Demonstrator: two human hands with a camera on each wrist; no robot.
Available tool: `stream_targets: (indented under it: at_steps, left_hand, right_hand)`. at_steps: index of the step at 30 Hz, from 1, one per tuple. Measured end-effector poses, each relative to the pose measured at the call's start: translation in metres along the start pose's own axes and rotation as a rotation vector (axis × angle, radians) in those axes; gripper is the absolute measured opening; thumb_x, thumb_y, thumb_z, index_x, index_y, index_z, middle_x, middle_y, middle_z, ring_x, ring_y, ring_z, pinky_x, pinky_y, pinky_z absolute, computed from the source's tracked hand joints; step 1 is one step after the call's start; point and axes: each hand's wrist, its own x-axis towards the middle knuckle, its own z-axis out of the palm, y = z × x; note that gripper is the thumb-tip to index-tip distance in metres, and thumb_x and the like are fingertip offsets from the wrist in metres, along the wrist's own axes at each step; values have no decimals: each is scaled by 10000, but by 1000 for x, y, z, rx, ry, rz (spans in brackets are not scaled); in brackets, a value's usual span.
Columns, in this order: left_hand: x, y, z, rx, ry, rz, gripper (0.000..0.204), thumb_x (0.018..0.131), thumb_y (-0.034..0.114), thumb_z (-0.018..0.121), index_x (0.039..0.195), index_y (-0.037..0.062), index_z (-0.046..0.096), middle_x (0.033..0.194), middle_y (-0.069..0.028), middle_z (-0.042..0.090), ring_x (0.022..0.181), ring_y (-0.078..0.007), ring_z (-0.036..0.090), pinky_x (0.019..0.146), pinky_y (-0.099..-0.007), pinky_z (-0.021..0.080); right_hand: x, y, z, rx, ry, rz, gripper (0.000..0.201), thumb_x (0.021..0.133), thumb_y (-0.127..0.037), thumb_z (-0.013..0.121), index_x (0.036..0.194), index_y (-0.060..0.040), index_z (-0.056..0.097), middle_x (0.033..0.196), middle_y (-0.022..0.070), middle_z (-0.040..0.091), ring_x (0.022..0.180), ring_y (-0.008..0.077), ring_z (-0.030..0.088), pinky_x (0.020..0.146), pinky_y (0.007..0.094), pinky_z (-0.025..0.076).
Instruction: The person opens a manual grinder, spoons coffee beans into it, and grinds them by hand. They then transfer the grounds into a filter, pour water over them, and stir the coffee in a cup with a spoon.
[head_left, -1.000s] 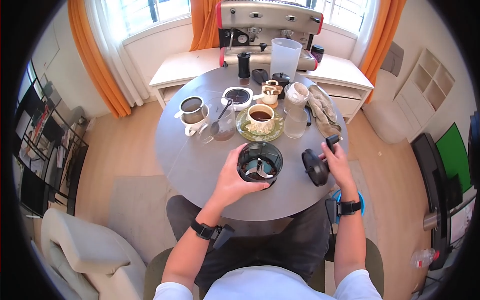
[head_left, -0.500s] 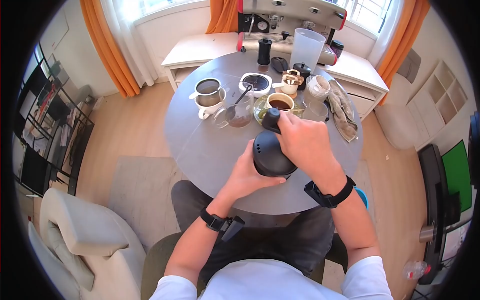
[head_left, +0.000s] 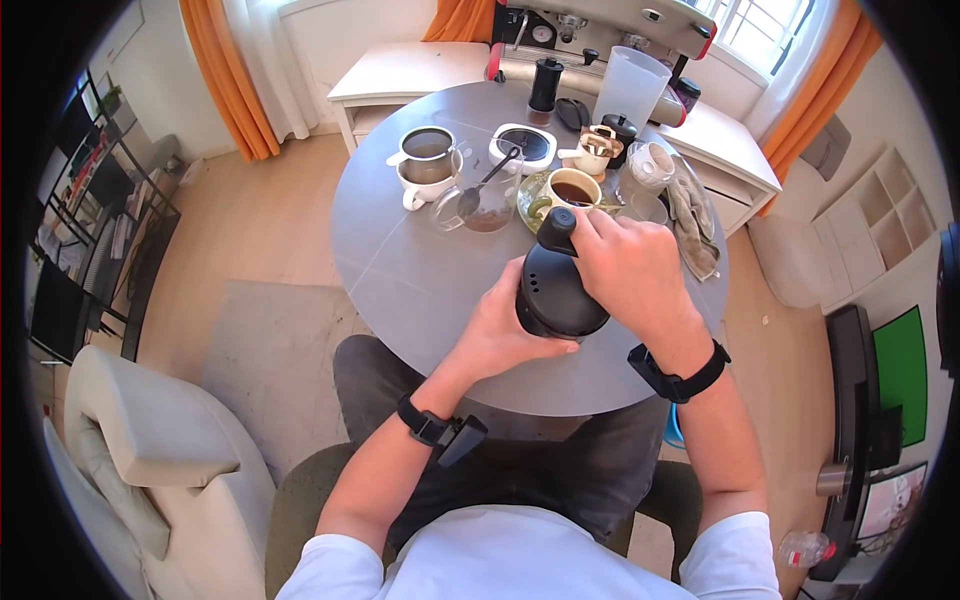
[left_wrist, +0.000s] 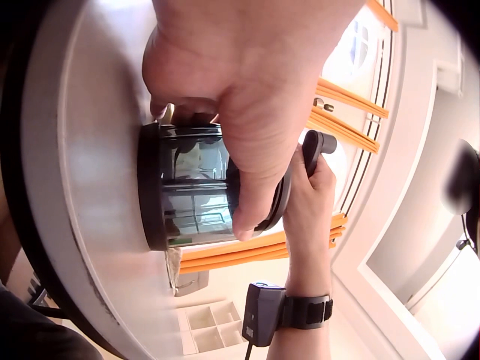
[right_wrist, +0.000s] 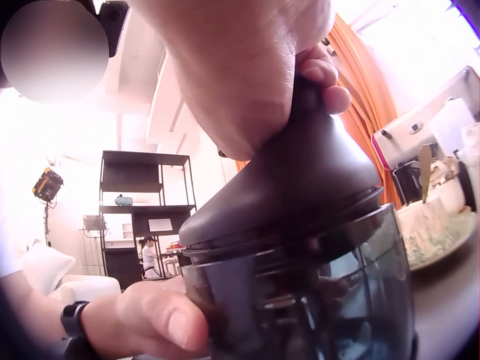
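On the near part of the round table stands a hand-crank food chopper with a smoky clear bowl (left_wrist: pixel 196 214) and a black lid (head_left: pixel 560 298). My left hand (head_left: pixel 497 325) grips the bowl from the left, its thumb along the near side. The right hand (head_left: pixel 632 268) is on top of the lid, fingers curled round the crank's hub, as the right wrist view shows. The crank's black knob (head_left: pixel 557 230) sticks out beyond those fingers. In the left wrist view the lid sits at the bowl's rim and the bowl's dark base faces the tabletop (left_wrist: pixel 105 172).
Beyond the chopper, a cup of dark liquid (head_left: pixel 573 190) sits on a green plate (head_left: pixel 532 212). A glass jug (head_left: pixel 490 212) with a black spoon, a mug with a strainer (head_left: pixel 427 143), a scale (head_left: pixel 523 147), a tall pitcher (head_left: pixel 632 88) and a cloth (head_left: pixel 692 220) surround it.
The right hand has brought the black lid from the right of the bowl onto its top. Both hands stay on the chopper since, and the head view has shifted.
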Motion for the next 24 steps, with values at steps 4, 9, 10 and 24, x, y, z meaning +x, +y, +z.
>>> stream_targets:
  at_steps: [4,9,10,24]
  left_hand:
    - [0,3,0,1,6,-14,1062,649,248,1020,1510,45,433,1354,-170,661,1274,-288,663,1095,-409,519]
    - [-2,-4,6,-4,57,6,1047,642,266,1035,1481,54,445,1349,-152,655,1264,-260,652,1098,-406,507]
    - [-3,-5,8,-8,74,3,1047,642,266,1035,1481,54,445,1349,-152,655,1264,-260,652,1098,-406,507]
    - [-9,-9,23,124,214,107,1044,628,297,1039,1453,62,444,1335,-172,629,1259,-337,647,1054,-448,530]
  right_hand:
    - [1,8,1,44,-59,-3,285,897,-147,682,1168,-70,730,821,48,695,648,235,716,559,363,551]
    - [2,10,-5,51,-82,28,262,886,-142,689,1140,-80,702,825,46,695,669,255,720,567,382,552]
    - [0,9,-5,56,-85,53,250,881,-134,689,1125,-81,691,825,50,692,674,257,720,568,387,551]
    - [5,15,-6,81,-140,-133,185,870,-97,685,1047,-51,660,780,65,649,645,264,690,555,397,529]
